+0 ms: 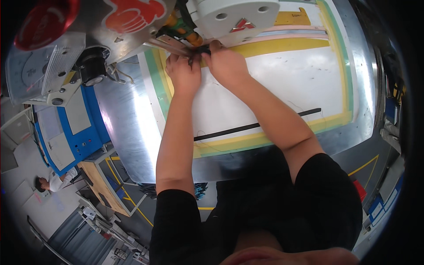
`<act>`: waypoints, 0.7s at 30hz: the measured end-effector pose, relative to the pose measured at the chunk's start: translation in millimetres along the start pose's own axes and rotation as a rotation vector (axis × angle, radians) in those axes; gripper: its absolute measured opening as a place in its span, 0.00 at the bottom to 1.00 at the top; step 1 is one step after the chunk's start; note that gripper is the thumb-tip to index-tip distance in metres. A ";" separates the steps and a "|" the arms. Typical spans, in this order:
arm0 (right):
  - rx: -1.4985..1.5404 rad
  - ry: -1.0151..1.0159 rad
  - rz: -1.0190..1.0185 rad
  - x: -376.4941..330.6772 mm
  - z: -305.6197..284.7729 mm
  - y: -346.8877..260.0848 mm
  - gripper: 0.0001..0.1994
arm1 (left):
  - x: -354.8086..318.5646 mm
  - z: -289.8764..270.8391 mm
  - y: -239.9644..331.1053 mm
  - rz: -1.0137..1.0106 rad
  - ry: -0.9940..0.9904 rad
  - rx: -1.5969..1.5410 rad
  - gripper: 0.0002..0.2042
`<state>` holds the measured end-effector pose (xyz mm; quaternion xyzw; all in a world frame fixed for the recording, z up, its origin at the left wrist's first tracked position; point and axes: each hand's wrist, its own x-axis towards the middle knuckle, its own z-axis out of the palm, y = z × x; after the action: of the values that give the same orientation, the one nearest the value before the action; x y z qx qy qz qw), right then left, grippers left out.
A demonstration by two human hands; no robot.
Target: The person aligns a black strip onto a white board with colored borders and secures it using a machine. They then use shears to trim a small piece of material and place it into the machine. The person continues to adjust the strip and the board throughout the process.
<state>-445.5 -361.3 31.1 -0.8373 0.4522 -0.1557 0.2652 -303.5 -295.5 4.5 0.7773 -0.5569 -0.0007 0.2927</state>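
Close beneath the machine head, my left hand [183, 74] and my right hand [227, 65] come together with curled fingers on a dark piece [203, 49], which looks like a short black strip. Most of it is covered by the fingers and the machine parts. A brass-coloured rod [193, 39] reaches down right beside the fingertips. Nearer to me, a long thin black strip [229, 131] lies across the white sheet [282, 79], passing partly under my right forearm. A few loose threads show around its ends.
The sheet is edged with yellow and green tape [349, 88] on a shiny metal table [137, 115]. Overhead hang the white machine housing [240, 15], a black knob [92, 59] and a red button [46, 22]. Left stands a blue panel [73, 128]; beyond it is a person [57, 181].
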 end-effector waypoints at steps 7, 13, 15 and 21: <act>-0.100 0.054 -0.048 0.1 8.8 4.5 0.15 | 14.2 0.2 -33.8 0.212 -0.121 -0.025 0.14; -0.088 0.062 -0.075 3.3 13.4 10.3 0.13 | 30.4 0.1 -42.6 0.116 -0.256 -0.172 0.18; -0.062 0.096 -0.091 2.2 12.4 10.2 0.13 | 30.1 1.6 -44.1 0.142 -0.229 -0.175 0.18; 0.069 0.162 -0.037 1.8 6.1 15.3 0.14 | 36.1 -7.2 -23.0 -0.006 -0.294 -0.410 0.16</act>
<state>-451.8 -367.9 17.3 -0.8205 0.4508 -0.2435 0.2534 -267.5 -318.8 11.8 0.6948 -0.5796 -0.2275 0.3600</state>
